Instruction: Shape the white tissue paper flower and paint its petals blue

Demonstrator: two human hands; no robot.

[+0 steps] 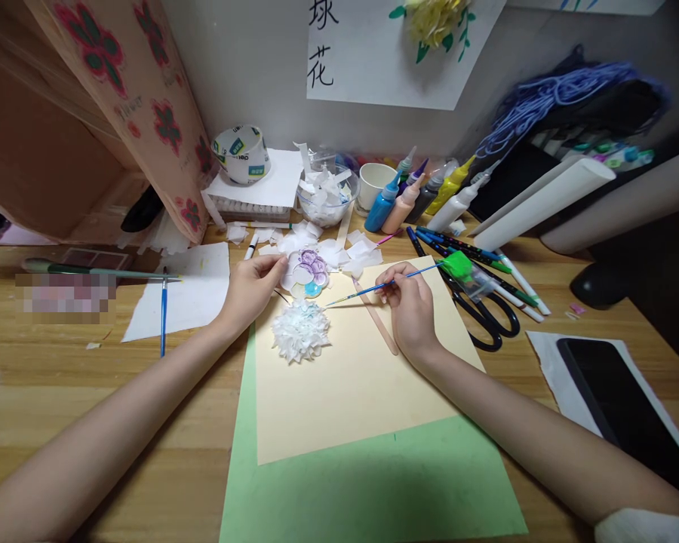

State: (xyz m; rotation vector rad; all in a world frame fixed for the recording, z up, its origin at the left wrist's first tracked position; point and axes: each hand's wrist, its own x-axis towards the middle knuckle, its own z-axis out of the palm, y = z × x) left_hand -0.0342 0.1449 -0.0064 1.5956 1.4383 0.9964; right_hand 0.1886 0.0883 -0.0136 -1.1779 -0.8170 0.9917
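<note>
My left hand [254,286] is closed, thumb and fingers pinching the left edge of a small flower-shaped paint palette [289,280] with purple and blue paint in its wells. A thin blue paintbrush [365,289] is gripped in my right hand [413,311]; its tip points left, just above and right of a white paper flower [299,333]. Pale blue tints show on the flower's upper petals. The flower lies on a cream sheet [345,400] over a green sheet [373,490]. Beside my right hand, a wooden craft stick [382,328] rests on the cream sheet.
Behind stand paint bottles [382,211], a paper cup [376,185] and a bowl of paper scraps [331,200]. Black-handled scissors [486,324] and several markers lie right, near a phone [611,392]. Another blue brush [164,317] lies left on white paper [198,294].
</note>
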